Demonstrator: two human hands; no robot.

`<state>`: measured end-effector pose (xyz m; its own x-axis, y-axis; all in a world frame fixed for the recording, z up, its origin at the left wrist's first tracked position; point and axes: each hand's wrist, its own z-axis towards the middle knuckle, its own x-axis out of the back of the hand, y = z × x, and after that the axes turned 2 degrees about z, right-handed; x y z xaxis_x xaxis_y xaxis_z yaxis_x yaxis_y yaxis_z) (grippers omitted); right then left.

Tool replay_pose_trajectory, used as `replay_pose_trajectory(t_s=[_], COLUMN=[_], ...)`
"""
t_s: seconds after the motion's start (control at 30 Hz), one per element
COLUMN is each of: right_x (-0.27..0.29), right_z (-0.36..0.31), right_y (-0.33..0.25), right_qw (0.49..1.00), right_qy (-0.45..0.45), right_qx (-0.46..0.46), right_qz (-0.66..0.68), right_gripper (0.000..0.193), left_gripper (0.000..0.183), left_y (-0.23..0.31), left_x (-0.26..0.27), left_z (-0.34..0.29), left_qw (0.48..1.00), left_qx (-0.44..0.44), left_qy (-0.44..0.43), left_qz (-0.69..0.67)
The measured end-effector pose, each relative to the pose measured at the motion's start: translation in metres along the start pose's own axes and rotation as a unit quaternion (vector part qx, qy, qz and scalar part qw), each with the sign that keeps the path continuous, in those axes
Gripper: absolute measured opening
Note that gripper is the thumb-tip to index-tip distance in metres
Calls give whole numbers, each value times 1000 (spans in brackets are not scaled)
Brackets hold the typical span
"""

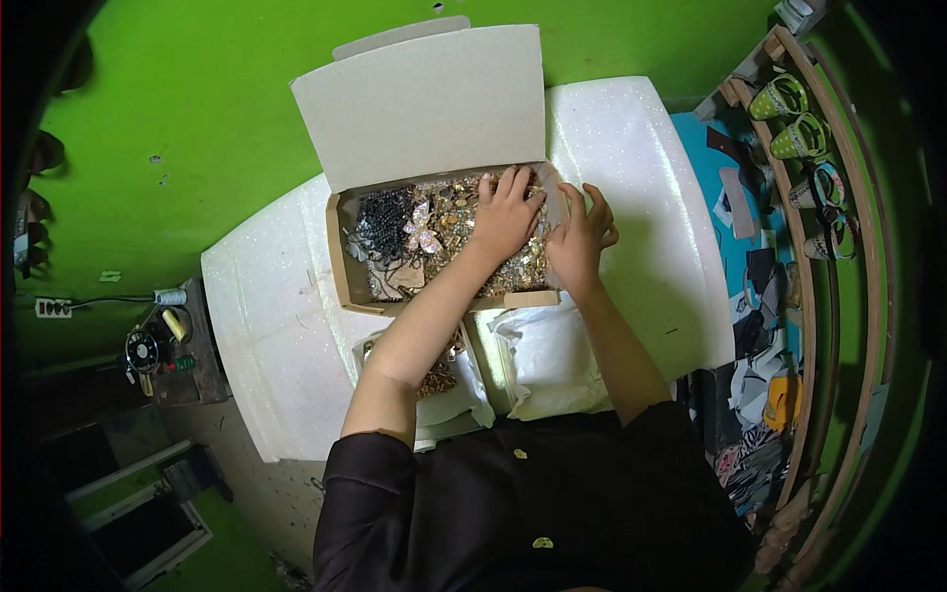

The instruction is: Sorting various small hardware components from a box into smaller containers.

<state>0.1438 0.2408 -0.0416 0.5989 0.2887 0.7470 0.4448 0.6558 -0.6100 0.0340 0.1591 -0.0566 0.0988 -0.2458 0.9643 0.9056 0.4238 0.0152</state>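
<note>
An open cardboard box (338,259) sits on the white glittery table with its lid (424,113) raised at the back. Inside lies a mass of gold-coloured beads and trinkets (459,202), with black beads (383,219) heaped at the left. A pale pink flower-shaped ornament (423,233) rests between them. My left hand (507,215) reaches in, fingers spread and touching the gold pieces in the box's right half. My right hand (580,237) is at the box's right wall, its fingers apart and partly bent. Whether it touches the wall is hard to make out.
In front of the box, a white packet (552,360) lies near my body. Left of it is a tray (473,395) with more gold pieces, partly covered by my left arm. A wooden rack (858,227) with small green baskets (799,136) stands at the right.
</note>
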Motion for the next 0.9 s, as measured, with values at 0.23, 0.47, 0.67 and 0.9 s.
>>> replay_pose_trajectory(t_s=[0.23, 0.47, 0.67, 0.9], right_x=[2, 4, 4, 2], right_z=[1, 2, 3, 2], right_y=[0, 0, -1, 0], right_qw=[1000, 999, 999, 999], right_qy=[-15, -25, -24, -22], right_qx=[-17, -17, -16, -16], right_qz=[17, 14, 21, 20], right_gripper=[61, 60, 60, 60], left_gripper=[27, 21, 12, 15], left_y=[-10, -26, -42, -58], left_x=[8, 16, 22, 46], left_z=[-5, -19, -31, -53], left_qw=[999, 999, 999, 996], left_qx=[26, 5, 0, 41], left_qy=[-38, -42, -43, -77], left_qz=[-4, -28, 17, -20])
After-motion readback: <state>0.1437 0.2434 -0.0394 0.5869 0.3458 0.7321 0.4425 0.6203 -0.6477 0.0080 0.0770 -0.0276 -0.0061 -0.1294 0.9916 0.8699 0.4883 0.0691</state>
